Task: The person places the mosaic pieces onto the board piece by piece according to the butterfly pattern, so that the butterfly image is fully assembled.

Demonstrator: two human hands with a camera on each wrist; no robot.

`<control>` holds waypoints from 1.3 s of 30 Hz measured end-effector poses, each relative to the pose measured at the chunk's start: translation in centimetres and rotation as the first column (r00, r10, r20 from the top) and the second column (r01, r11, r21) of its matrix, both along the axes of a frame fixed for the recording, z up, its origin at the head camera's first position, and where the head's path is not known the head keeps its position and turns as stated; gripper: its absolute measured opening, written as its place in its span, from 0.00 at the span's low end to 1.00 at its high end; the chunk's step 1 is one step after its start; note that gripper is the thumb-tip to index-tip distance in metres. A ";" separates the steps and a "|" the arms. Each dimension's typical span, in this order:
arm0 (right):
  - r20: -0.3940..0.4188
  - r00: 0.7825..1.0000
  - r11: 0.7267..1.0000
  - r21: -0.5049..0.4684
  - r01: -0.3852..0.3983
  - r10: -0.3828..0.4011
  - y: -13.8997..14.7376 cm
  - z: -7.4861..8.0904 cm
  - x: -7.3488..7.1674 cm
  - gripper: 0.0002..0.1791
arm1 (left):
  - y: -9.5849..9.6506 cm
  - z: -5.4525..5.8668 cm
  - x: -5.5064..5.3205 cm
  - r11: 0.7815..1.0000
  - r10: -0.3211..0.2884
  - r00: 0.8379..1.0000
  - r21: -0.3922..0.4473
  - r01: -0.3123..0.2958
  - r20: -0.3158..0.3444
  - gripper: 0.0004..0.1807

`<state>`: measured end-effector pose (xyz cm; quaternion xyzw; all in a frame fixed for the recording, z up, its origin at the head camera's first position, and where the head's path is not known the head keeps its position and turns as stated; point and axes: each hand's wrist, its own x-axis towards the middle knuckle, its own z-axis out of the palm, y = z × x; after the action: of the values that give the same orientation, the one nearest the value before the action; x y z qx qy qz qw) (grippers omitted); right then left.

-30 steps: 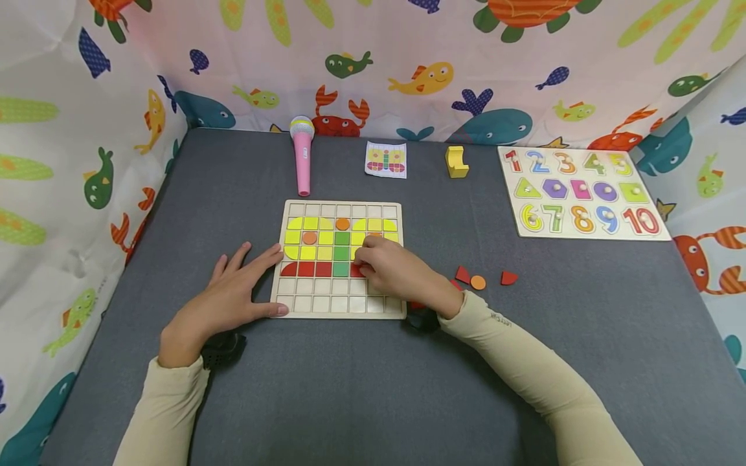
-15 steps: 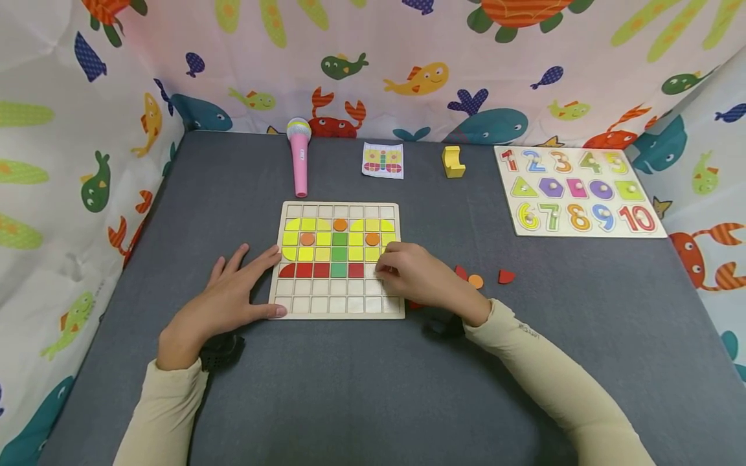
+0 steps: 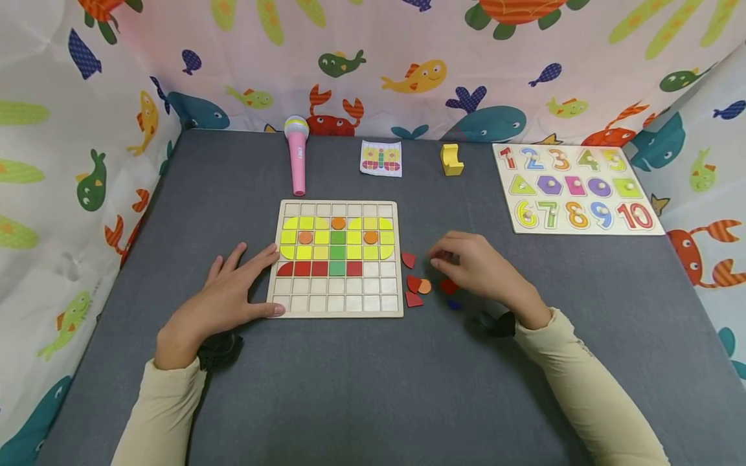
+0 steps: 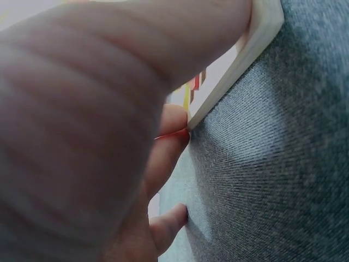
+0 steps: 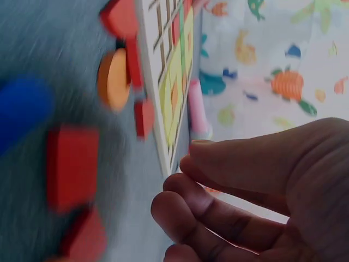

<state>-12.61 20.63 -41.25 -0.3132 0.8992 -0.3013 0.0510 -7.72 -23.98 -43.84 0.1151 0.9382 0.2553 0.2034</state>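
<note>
A wooden grid board (image 3: 340, 316) lies on the table, filled with yellow, green, orange and red pieces in its upper rows. My left hand (image 3: 218, 301) rests at its left side, fingers spread, thumb on the near left corner. In the left wrist view fingers touch the board's edge (image 4: 240, 63). Right of the board my right hand (image 3: 474, 265) hovers with loosely bent fingers, nothing seen between them. Below it are a red piece (image 3: 449, 287) and a blue piece (image 3: 454, 305). Beside the board lie an orange disc (image 3: 425, 286) and red quarter-round pieces (image 3: 414, 299).
Behind the board lie a pink toy microphone (image 3: 298, 158), a small pattern card (image 3: 381, 159) and a yellow curved block (image 3: 451, 160). A number puzzle board (image 3: 507, 223) is at the back right. A sea-animal print curtain (image 3: 250, 52) encloses the table's back and sides.
My right hand has left the board and moved right over the loose pieces. It has uncovered a red square placed right of the green column. My left hand stays put.
</note>
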 end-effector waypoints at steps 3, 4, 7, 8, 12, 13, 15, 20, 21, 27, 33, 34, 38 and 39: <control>-0.011 0.999 0.999 0.014 0.042 -0.042 1.6 0.1 -0.1 0.06 | 0.0 0.1 -0.1 1.000 -0.002 1.000 0.008 0.002 -0.006 0.62; -0.013 0.998 0.998 0.020 0.056 -0.056 2.1 0.1 -0.1 0.06 | -0.1 0.1 -0.1 1.000 -0.002 1.000 0.008 0.002 -0.006 0.62; -0.009 0.996 0.995 0.045 0.087 -0.086 3.2 0.2 -0.1 0.06 | -0.2 0.2 -0.1 1.000 0.003 1.000 0.000 -0.003 -0.002 0.62; -0.007 0.996 0.994 0.055 0.093 -0.093 3.5 0.3 -0.1 0.06 | -0.2 0.3 -0.1 1.000 0.004 1.000 -0.004 -0.004 -0.001 0.62; 0.021 0.994 0.991 0.087 0.101 -0.103 4.2 0.2 0.1 0.07 | -0.3 0.2 -0.1 1.000 0.008 1.000 -0.007 -0.008 -0.003 0.63; 0.027 0.994 0.990 0.095 0.100 -0.103 4.2 0.1 0.1 0.07 | -0.3 0.2 -0.1 1.000 0.007 1.000 -0.004 -0.007 -0.004 0.63; 0.044 0.994 0.990 0.102 0.093 -0.098 4.2 -0.1 0.2 0.08 | -0.3 0.2 -0.1 1.000 0.007 1.000 -0.002 -0.007 -0.005 0.63; 0.064 0.996 0.992 0.111 0.056 -0.064 3.8 -0.5 0.5 0.10 | -0.3 0.1 -0.1 1.000 0.006 1.000 -0.008 -0.006 -0.001 0.63; 0.070 0.996 0.992 0.114 0.047 -0.055 3.8 -0.5 0.6 0.11 | -0.3 0.1 -0.1 1.000 0.005 1.000 -0.008 -0.005 -0.002 0.63; 0.132 0.991 0.991 0.128 -0.040 0.023 3.6 -0.6 1.1 0.14 | -0.1 0.1 -0.1 1.000 0.005 1.000 0.001 -0.005 -0.008 0.63; 0.095 0.990 0.983 0.139 -0.121 0.108 3.6 -1.2 1.0 0.14 | -0.1 0.2 0.0 1.000 0.005 1.000 -0.003 -0.005 -0.005 0.62; 0.083 0.990 0.983 0.139 -0.121 0.110 3.5 -1.3 1.0 0.14 | -0.1 0.2 0.1 1.000 0.004 1.000 -0.001 -0.004 -0.006 0.62; 0.041 0.996 0.987 0.137 -0.090 0.085 3.1 -1.5 0.8 0.11 | 0.0 0.2 0.1 1.000 -0.003 1.000 0.002 0.003 -0.008 0.62; 0.033 0.997 0.988 0.135 -0.078 0.074 3.0 -1.6 0.7 0.11 | 0.1 0.2 0.1 1.000 -0.005 1.000 0.002 0.005 -0.008 0.62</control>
<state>-11.87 23.59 -42.86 -0.3389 0.9043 -0.2411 0.0961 -7.63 -23.93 -43.67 0.1186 0.9384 0.2554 0.2000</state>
